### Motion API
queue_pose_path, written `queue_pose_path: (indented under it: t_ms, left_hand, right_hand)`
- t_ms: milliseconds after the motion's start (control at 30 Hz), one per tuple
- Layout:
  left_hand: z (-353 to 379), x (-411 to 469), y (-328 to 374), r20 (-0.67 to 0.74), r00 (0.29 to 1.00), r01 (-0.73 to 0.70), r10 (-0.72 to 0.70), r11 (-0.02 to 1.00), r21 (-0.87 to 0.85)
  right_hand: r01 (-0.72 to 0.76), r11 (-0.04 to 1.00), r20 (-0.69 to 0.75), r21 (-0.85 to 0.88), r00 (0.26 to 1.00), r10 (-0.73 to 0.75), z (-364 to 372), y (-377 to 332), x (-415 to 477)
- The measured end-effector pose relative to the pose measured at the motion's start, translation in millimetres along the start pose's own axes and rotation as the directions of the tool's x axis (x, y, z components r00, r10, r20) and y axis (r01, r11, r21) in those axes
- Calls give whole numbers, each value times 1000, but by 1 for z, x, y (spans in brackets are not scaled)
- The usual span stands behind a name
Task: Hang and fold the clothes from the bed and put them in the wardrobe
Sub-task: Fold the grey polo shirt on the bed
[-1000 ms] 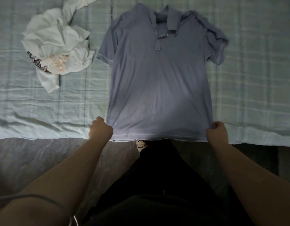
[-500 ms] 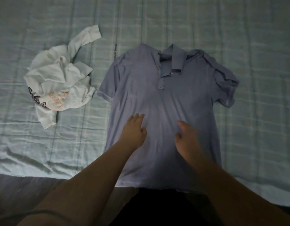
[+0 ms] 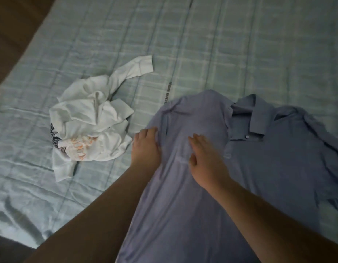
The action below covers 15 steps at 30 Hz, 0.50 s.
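A blue polo shirt (image 3: 263,168) lies face up on the bed, collar toward the far side, its lower part hidden behind my arms. My left hand (image 3: 145,147) is at the shirt's left edge by the sleeve; the thumb is hidden under the fabric, so it seems to grip that edge. My right hand (image 3: 204,158) lies flat on the chest left of the button placket, fingers spread, holding nothing. A crumpled white T-shirt (image 3: 88,130) with an orange and black print lies apart from it, to the left of my left hand.
The bed (image 3: 240,44) is covered by a pale green checked sheet that stretches far beyond both garments. Its near edge (image 3: 16,230) runs along the lower left, with dark floor below. A brown surface (image 3: 10,25) shows at the top left corner.
Both hands let go of the hem, slid up the shirt, then moved left. The left hand now sits at the sleeve edge, the right on the left chest. The view shifted left.
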State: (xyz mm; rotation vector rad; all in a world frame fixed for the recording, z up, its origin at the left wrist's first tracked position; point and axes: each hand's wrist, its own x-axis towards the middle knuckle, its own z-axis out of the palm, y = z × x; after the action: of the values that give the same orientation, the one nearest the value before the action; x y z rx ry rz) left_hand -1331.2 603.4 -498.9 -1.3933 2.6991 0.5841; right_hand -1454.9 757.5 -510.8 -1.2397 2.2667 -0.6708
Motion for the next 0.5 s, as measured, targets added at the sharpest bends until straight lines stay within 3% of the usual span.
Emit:
queue_pose_path:
  t_ms: [200,367,500]
  left_hand:
    - [-4,41,-43,104,981,166,-164,986,-15]
    - [-6,60,-57,254,959,143,-124,988,-60]
    - [-22,75,-69,244,965,173,-100,938,-301]
  right_hand:
    - [28,999,-30,-25,999,-29,29,-37,51]
    - [24,995,-28,-98,999,-27,44,-51,65]
    - [-53,991,-54,-125,997,47,49,-58,74]
